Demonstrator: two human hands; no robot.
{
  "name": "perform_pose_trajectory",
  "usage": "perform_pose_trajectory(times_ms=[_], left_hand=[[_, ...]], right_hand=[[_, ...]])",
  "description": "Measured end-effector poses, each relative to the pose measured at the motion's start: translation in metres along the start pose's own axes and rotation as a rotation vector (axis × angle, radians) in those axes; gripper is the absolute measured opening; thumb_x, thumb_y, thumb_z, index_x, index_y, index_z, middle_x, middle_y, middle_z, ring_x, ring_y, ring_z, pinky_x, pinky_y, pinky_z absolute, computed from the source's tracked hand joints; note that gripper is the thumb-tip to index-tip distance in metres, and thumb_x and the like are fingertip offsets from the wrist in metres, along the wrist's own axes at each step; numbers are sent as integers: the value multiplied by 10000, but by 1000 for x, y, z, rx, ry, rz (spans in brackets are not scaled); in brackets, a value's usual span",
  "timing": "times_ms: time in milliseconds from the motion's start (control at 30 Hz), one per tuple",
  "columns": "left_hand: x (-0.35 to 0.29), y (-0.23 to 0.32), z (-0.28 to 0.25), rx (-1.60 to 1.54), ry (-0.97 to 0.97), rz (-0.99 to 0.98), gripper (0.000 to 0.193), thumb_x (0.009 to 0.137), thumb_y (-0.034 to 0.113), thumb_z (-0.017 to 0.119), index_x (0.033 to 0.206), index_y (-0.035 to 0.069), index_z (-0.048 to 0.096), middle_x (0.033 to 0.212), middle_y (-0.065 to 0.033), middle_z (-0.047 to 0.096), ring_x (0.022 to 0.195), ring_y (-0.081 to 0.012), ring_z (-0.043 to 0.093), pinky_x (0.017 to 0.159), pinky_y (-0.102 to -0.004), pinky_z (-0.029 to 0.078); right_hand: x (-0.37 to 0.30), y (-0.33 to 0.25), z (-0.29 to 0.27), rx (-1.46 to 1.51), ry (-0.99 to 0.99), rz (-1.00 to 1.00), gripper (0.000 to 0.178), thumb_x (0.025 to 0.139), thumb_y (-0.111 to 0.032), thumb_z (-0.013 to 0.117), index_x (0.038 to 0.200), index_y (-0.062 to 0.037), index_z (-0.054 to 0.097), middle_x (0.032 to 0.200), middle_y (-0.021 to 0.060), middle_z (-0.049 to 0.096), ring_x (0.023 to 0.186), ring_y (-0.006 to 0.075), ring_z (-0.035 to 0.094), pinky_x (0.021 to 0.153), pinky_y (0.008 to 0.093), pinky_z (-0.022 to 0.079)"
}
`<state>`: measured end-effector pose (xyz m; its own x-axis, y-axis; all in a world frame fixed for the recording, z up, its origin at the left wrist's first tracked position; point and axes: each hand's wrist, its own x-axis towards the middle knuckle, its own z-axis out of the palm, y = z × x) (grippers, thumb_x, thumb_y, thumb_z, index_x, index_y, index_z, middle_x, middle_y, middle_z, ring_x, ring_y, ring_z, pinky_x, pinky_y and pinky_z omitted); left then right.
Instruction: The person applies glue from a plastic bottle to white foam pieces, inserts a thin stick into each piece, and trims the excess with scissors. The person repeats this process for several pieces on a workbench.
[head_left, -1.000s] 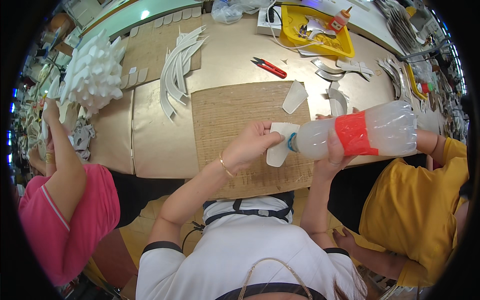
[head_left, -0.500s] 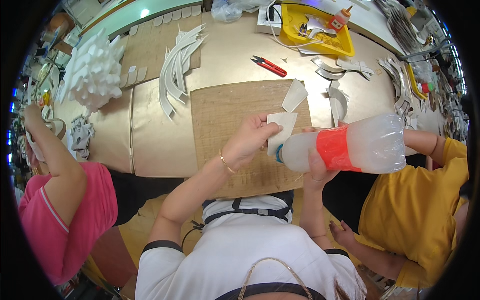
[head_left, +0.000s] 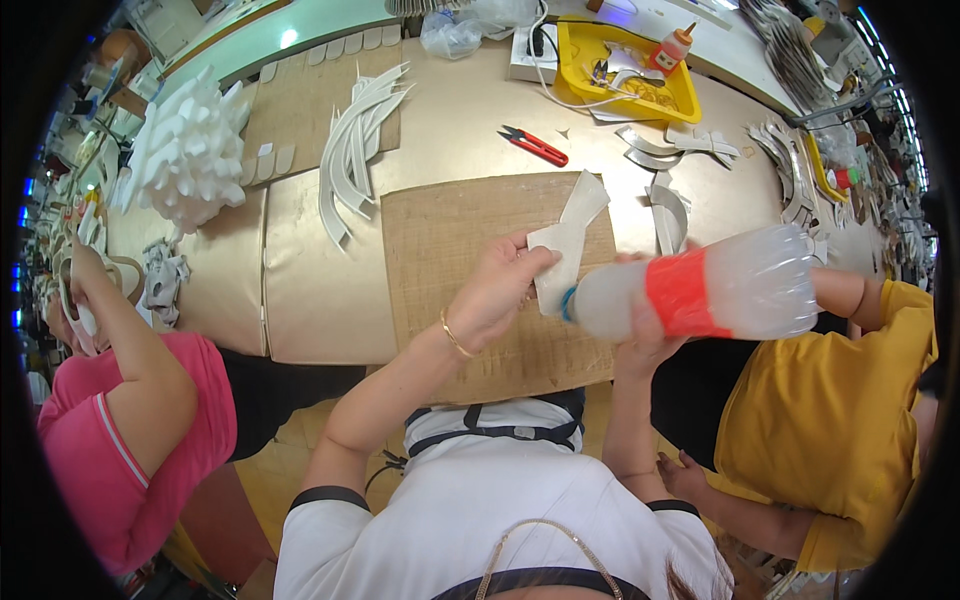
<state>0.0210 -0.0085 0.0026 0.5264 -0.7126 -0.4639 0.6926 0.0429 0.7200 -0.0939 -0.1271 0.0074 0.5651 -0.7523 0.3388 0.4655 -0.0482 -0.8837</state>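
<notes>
My left hand pinches a flat off-white strip between thumb and fingers over the brown cardboard. A second off-white piece lies against its far end; I cannot tell whether the two are joined. In my right hand is a large cloudy plastic bottle with a red label, tilted onto its side. Its blue-ringed mouth points left and meets the strip's near right edge, beside my left fingertips. The bottle hides part of my right fingers.
Red-handled thread snips lie beyond the cardboard. A yellow tray with a small orange-tipped bottle stands far right. Curved white strips and a white foam-like stack are at left. People in pink and yellow sit either side.
The bottle has shifted slightly right, its mouth still by the strip. The held strip has moved a little left, and the far piece now lies against it. The person in pink has moved an arm.
</notes>
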Motion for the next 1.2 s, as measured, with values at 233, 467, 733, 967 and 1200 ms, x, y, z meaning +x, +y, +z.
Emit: perform_pose_trajectory(times_ms=[233, 467, 733, 967, 1200], left_hand=[[11, 13, -24, 137, 106, 85, 319, 919, 91, 588, 1226, 8, 581, 1063, -64, 674, 943, -104, 629, 798, -259, 501], [67, 19, -53, 451, 198, 282, 401, 906, 117, 629, 1278, 3, 533, 1085, -92, 645, 959, -134, 614, 847, -262, 487], [100, 34, -52, 1325, 350, 1032, 380, 834, 97, 673, 1196, 21, 586, 1130, -199, 633, 1082, -346, 599, 978, -417, 446], [135, 39, -1, 1132, 31, 859, 219, 849, 99, 665, 1058, 34, 661, 1104, -154, 655, 1047, -324, 612, 924, -403, 468], [200, 32, 54, 1178, -74, 796, 172, 873, 104, 630, 1006, 16, 693, 939, -154, 702, 862, -274, 668, 791, -370, 515]], right_hand=[[-33, 3, -34, -20, 54, 138, 768, 742, 7, 726, 1393, 11, 318, 1263, 179, 500, 1005, 286, 629, 886, 508, 556], [-17, -20, -87, -159, 250, 146, 723, 746, -145, 722, 1372, 23, 400, 1157, 150, 568, 943, 300, 651, 847, 493, 562], [-15, -45, -125, -242, 397, 138, 581, 759, -179, 688, 1255, 35, 473, 1033, 133, 595, 866, 267, 665, 808, 449, 573], [-13, -52, -140, -153, 452, 191, 603, 742, -187, 686, 1255, 29, 454, 969, 120, 583, 826, 278, 670, 794, 440, 580], [10, -53, -142, -92, 470, 139, 532, 720, -177, 718, 1162, 57, 536, 946, 116, 601, 827, 254, 689, 766, 384, 572]])
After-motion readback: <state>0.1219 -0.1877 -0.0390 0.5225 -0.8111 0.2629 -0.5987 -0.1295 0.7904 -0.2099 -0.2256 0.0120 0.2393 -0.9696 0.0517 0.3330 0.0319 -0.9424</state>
